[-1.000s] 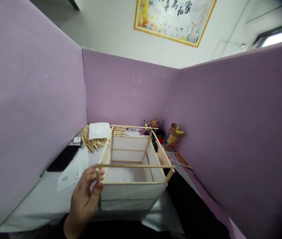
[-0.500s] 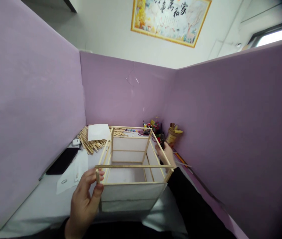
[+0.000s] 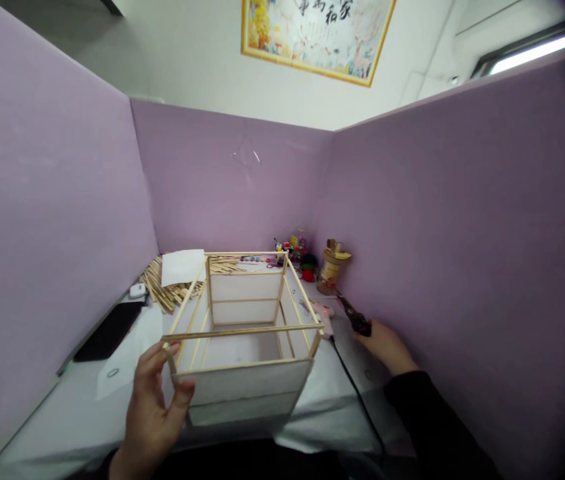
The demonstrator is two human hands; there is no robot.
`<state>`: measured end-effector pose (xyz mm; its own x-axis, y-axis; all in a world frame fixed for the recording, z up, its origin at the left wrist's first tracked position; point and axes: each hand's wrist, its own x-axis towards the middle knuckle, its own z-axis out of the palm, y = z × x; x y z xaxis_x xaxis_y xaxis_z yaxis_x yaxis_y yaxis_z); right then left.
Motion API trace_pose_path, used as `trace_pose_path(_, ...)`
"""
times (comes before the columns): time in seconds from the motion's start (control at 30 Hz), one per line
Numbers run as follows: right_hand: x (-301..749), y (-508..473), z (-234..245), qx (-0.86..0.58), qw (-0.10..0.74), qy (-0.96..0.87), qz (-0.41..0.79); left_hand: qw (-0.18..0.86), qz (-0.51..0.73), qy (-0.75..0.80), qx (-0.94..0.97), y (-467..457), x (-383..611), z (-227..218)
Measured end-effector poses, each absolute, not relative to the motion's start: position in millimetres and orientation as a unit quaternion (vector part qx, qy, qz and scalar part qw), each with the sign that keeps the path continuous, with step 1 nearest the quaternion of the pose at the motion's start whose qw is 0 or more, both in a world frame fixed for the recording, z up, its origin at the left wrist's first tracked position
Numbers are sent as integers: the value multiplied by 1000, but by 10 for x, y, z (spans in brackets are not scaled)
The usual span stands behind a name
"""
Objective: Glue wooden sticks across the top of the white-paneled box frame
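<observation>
A box-shaped frame of thin wooden sticks with white paper walls point(image 3: 242, 393) stands on the white desk point(image 3: 67, 413) before me. My left hand point(image 3: 152, 407) pinches the frame's near left corner post between thumb and fingers. My right hand point(image 3: 385, 347), in a black sleeve, is to the right of the frame and grips a dark tool point(image 3: 357, 320) that looks like a glue gun. A black cord point(image 3: 357, 393) runs from it toward me. The tool's tip points left toward the frame's right wall.
A pile of wooden sticks point(image 3: 167, 287) under a white sheet point(image 3: 182, 265) lies at the back left. A black phone-like slab point(image 3: 107, 330) sits left. A small tan pot point(image 3: 331, 270) and coloured bits point(image 3: 295, 253) stand at the back. Purple partition walls point(image 3: 462, 233) enclose the desk.
My right hand came out from behind the frame's right side and moved right and nearer, now holding the dark tool. The view shifted right, and my left hand kept its hold on the corner.
</observation>
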<state>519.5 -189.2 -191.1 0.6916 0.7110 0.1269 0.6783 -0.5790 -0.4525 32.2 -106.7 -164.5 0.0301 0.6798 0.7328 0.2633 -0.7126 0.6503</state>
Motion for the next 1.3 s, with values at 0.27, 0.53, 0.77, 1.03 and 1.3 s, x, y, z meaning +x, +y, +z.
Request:
trace_pose_path(0.27,5071,-1658,-2055,-892,206,-399,41,185,611,334,694,-1047,203,-1702)
trace_pose_path(0.53,4649,-1624,-1452,-804,274,-527,-9,248,622,299,679,-1032,204,-1790)
trace_pose_path(0.77,4060,-763,-523,-566,526,-634,1,200,647,302,671,-1131,414,-1891)
trace_pose_path(1.03,4059,-413,-571,-575,530,-623,-16,98,580,353,728,-1172,408,-1860)
trace_pose_path(1.3,4067,-465,-463,-594,491,-637,-5,120,583,340,728,-1169,425,-1910)
